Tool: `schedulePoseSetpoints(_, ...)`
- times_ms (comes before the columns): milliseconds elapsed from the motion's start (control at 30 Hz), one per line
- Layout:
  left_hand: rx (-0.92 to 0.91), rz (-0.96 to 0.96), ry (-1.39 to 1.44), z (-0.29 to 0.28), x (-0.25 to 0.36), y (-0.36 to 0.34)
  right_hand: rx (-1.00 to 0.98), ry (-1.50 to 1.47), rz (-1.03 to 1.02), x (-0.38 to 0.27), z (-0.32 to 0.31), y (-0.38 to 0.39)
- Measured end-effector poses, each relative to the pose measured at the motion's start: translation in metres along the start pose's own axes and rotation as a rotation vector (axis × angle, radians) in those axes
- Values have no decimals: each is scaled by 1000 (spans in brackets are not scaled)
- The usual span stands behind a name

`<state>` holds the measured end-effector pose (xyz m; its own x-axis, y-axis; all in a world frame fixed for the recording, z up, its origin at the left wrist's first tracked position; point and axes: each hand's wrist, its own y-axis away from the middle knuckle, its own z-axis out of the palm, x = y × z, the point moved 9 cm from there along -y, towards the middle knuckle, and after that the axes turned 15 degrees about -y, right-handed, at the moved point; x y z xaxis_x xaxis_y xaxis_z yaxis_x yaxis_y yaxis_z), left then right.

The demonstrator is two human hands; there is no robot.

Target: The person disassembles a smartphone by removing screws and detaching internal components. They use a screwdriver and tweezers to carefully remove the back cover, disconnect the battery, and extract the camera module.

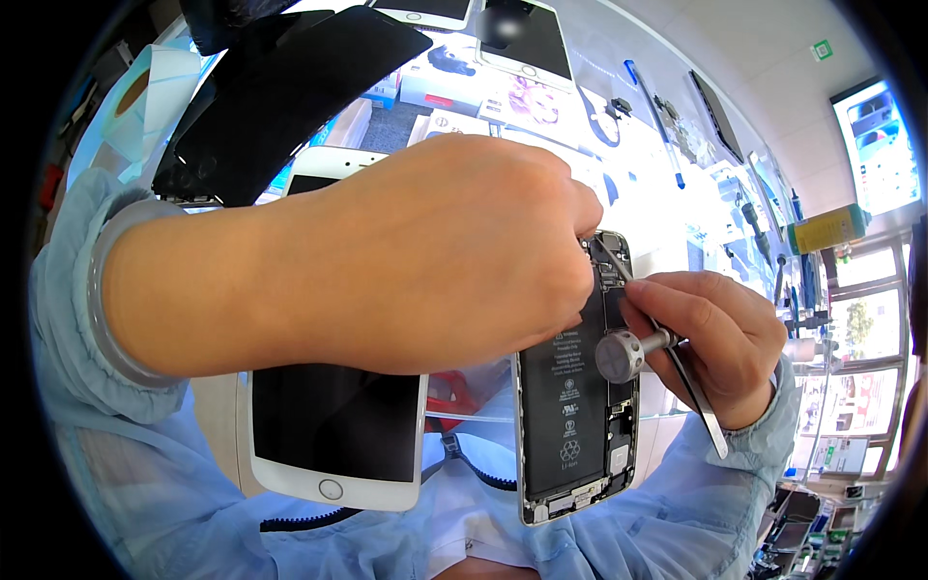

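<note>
An opened smartphone (568, 416) lies under my hands, its black battery and circuit parts bare. My left hand (483, 246) reaches across from the left, closed, above the phone's upper part; its back hides the fingertips and whatever they pinch. My right hand (720, 333) grips metal tweezers (698, 401), whose tips reach the phone's top end. Tucked in the same hand is a small screwdriver (620, 357) with a round metal cap. Under my left forearm lies a white smartphone (333, 435) with a dark screen and home button, partly covered.
Dark screen panels (290, 106) and a label roll (135, 97) stand at the far left. Another white phone (525, 43) lies at the back. A blue pen (657, 126), a dark phone (715, 116) and a yellow-green bottle (826, 230) are to the right on the glass counter.
</note>
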<state>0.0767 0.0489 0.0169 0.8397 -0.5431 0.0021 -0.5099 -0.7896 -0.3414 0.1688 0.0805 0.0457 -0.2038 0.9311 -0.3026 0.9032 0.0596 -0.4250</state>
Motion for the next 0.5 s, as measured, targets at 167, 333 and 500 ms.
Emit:
schedulePoseSetpoints(167, -28, -7, 1, 2, -1, 1, 7, -5, 29, 3, 0, 3)
schedulePoseSetpoints(333, -37, -4, 12, 2, -1, 0, 2, -20, 61, 3, 1, 1)
schedulePoseSetpoints(500, -28, -8, 15, 0, 0, 0, -17, -21, 65, 2, 2, 1)
